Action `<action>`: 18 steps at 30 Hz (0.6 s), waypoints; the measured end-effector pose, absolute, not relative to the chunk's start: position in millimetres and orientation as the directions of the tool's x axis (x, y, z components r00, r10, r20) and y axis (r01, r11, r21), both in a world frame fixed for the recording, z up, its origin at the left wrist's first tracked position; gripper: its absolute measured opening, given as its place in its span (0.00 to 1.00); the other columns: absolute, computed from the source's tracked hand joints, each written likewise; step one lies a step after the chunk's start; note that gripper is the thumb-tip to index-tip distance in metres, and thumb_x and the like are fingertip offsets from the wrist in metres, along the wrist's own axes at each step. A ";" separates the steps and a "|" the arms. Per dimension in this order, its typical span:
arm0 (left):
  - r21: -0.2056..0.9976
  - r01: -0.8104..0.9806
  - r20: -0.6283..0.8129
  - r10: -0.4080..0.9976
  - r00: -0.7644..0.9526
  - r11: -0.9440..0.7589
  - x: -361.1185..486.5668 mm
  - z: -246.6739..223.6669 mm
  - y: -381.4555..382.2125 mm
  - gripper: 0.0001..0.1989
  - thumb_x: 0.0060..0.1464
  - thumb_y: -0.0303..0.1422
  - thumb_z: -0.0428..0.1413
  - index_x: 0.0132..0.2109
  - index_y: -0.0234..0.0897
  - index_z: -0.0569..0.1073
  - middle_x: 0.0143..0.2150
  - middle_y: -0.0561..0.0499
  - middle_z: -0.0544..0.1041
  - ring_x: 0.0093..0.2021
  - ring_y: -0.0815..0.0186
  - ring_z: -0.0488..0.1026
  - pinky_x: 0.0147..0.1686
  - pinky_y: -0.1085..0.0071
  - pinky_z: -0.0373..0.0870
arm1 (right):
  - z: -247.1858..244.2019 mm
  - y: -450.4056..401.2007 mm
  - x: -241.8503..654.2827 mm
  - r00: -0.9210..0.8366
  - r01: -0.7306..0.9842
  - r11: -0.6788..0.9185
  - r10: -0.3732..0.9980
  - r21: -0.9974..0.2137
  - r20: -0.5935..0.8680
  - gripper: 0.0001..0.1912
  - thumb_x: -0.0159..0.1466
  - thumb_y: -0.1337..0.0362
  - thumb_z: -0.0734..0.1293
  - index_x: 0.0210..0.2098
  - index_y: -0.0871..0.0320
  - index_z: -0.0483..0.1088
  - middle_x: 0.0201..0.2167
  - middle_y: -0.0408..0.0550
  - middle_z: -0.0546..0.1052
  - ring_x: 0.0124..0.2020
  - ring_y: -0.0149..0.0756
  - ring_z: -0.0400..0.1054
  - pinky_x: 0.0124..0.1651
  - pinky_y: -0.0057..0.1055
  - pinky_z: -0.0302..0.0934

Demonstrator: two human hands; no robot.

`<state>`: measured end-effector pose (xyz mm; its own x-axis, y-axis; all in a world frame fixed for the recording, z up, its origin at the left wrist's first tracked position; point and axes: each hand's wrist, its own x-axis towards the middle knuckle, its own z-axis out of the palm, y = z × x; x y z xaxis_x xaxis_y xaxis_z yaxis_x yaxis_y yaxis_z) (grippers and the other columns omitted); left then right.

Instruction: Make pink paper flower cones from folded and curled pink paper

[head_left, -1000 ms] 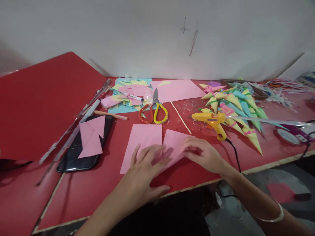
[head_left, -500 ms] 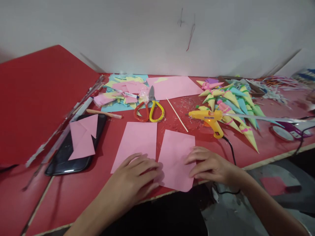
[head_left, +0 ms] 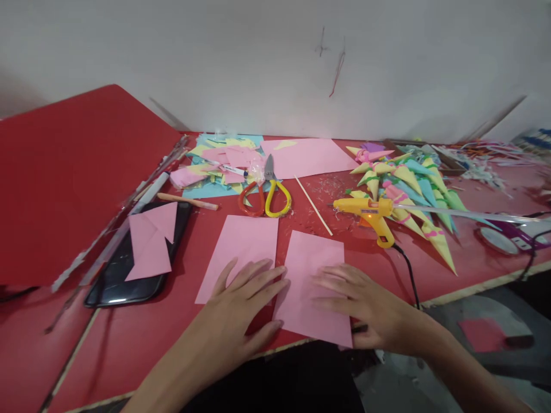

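Left hand (head_left: 241,301) laid flat, fingers spread, nothing gripped; fingertips placed on left pink sheet (head_left: 239,255) and edge of right pink sheet (head_left: 314,287). Right hand (head_left: 365,304) pressed flat, open, on right sheet at table (head_left: 129,338) front edge. Scissors (head_left: 267,195) and glue gun (head_left: 370,212) seen beyond sheets, untouched

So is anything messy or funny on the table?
Yes. Folded pink paper lies on a phone, and the pink sheet under the right hand pokes over the table edge.
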<state>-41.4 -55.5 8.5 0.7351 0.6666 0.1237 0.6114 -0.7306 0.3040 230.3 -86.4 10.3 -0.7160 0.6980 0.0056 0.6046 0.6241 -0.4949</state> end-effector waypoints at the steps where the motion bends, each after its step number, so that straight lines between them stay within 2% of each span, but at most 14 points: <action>1: 0.311 0.613 0.115 0.669 0.734 -0.726 -42.1 8.4 -56.3 0.24 0.55 0.39 0.50 0.59 0.49 0.60 0.58 0.54 0.67 0.60 0.58 0.59 0.61 0.52 0.46 | 10.8 -85.3 230.3 -0.720 0.584 0.621 0.693 -0.523 0.019 0.20 0.60 0.58 0.64 0.52 0.50 0.66 0.57 0.49 0.65 0.60 0.41 0.53 0.61 0.43 0.45; 3: 0.336 0.607 0.095 0.667 0.739 -0.720 -43.2 8.8 -57.2 0.24 0.56 0.41 0.50 0.59 0.50 0.59 0.58 0.54 0.66 0.60 0.58 0.59 0.61 0.51 0.44 | 12.4 -81.2 229.8 -0.711 0.543 0.602 0.701 -0.585 0.062 0.12 0.63 0.60 0.61 0.44 0.53 0.71 0.51 0.49 0.70 0.54 0.38 0.60 0.58 0.40 0.49; 4: 0.354 0.600 0.084 0.663 0.744 -0.717 -43.6 9.3 -57.2 0.24 0.55 0.42 0.50 0.59 0.51 0.59 0.58 0.54 0.67 0.60 0.59 0.59 0.61 0.51 0.43 | 13.5 -78.4 228.7 -0.700 0.527 0.595 0.709 -0.606 0.087 0.11 0.65 0.61 0.59 0.41 0.54 0.72 0.48 0.49 0.73 0.50 0.37 0.63 0.56 0.39 0.51; 8: 0.416 0.596 0.066 0.677 0.733 -0.686 -41.4 11.7 -55.6 0.24 0.53 0.46 0.51 0.57 0.50 0.62 0.56 0.53 0.70 0.59 0.58 0.61 0.61 0.50 0.43 | 16.3 -64.8 216.7 -0.639 0.540 0.585 0.753 -0.605 0.157 0.14 0.66 0.62 0.56 0.32 0.59 0.71 0.34 0.49 0.74 0.38 0.33 0.66 0.44 0.32 0.58; 12: 0.458 0.626 0.077 0.730 0.679 -0.631 -31.8 12.5 -56.3 0.18 0.53 0.45 0.53 0.49 0.46 0.69 0.53 0.51 0.72 0.55 0.60 0.65 0.57 0.53 0.56 | 14.6 -51.1 202.1 -0.561 0.669 0.533 0.819 -0.518 0.119 0.15 0.65 0.60 0.59 0.26 0.59 0.68 0.26 0.45 0.70 0.30 0.32 0.63 0.33 0.28 0.56; 15: 0.474 0.642 0.123 0.768 0.629 -0.602 -23.5 10.2 -58.1 0.11 0.53 0.41 0.54 0.42 0.43 0.71 0.49 0.50 0.74 0.50 0.60 0.68 0.50 0.58 0.64 | 11.5 -44.8 195.0 -0.504 0.750 0.494 0.857 -0.439 0.102 0.12 0.63 0.60 0.62 0.25 0.59 0.67 0.24 0.43 0.69 0.28 0.32 0.62 0.32 0.28 0.54; 18: 0.454 0.662 0.185 0.790 0.584 -0.596 -18.8 5.8 -59.1 0.10 0.51 0.41 0.56 0.37 0.41 0.70 0.46 0.49 0.74 0.46 0.59 0.69 0.46 0.59 0.67 | 8.0 -43.2 190.8 -0.451 0.794 0.450 0.887 -0.409 0.101 0.12 0.62 0.60 0.63 0.24 0.59 0.66 0.24 0.43 0.70 0.28 0.32 0.62 0.32 0.28 0.53</action>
